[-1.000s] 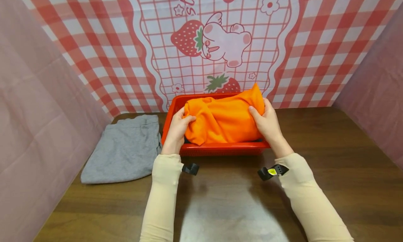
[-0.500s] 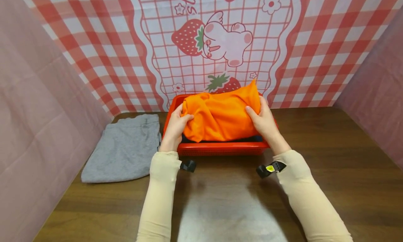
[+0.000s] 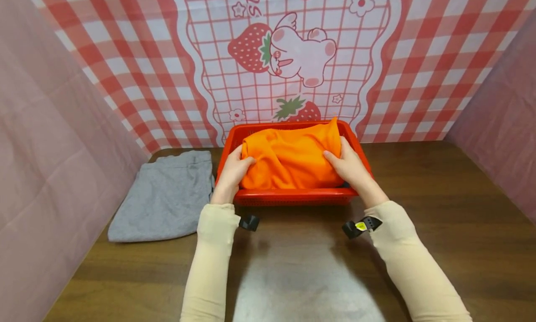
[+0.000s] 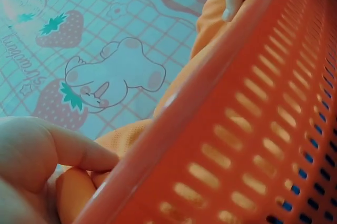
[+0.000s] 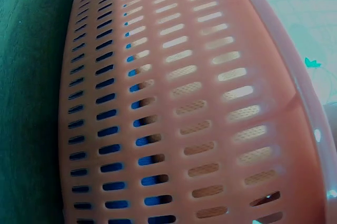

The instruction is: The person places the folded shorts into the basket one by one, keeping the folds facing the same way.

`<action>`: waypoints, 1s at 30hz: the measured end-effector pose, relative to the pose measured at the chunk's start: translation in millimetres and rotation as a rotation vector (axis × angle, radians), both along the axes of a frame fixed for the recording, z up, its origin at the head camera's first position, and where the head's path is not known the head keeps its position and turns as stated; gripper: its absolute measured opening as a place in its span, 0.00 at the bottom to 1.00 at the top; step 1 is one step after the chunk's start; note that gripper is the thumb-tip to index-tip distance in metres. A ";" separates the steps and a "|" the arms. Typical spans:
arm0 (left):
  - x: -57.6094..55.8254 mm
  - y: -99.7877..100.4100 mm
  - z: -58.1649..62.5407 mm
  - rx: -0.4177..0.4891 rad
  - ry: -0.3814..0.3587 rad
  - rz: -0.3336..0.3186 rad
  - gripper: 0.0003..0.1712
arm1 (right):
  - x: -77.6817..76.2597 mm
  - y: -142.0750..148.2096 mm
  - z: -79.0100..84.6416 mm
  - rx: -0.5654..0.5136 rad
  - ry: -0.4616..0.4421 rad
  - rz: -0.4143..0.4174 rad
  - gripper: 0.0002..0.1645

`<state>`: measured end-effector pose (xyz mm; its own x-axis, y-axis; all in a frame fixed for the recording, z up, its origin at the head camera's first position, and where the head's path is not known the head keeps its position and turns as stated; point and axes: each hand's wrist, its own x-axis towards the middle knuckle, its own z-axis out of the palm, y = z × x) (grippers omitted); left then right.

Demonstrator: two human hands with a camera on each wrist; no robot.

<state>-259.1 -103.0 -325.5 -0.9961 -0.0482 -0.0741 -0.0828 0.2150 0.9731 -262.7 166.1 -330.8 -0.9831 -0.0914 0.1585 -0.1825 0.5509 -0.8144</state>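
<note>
A folded orange garment (image 3: 293,159) lies within the red plastic basket (image 3: 293,196). My left hand (image 3: 232,173) grips its left end, thumb on top and the other fingers mostly hidden behind the cloth. At the opposite end my right hand (image 3: 351,166) holds it the same way, near a corner that sticks up. In the left wrist view, the left hand (image 4: 31,166) pinches the orange cloth (image 4: 124,137) just inside the basket rim. Through the slots in the right wrist view, dark blue cloth (image 5: 150,159) shows beneath the orange one.
Left of the basket, a folded grey garment (image 3: 167,201) lies flat on the wooden table (image 3: 439,219). A red-and-white checked cloth (image 3: 435,70) hangs right behind the basket. Pink cloth walls (image 3: 63,103) stand at both sides.
The orange garment rose slightly, then came down deeper into the basket, and has shifted a little left. Both hands moved with it and kept their grip.
</note>
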 end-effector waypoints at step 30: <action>0.8 -0.2 -3.4 -0.852 0.004 -0.166 0.15 | -5.7 22.8 11.3 0.385 -0.144 0.189 0.42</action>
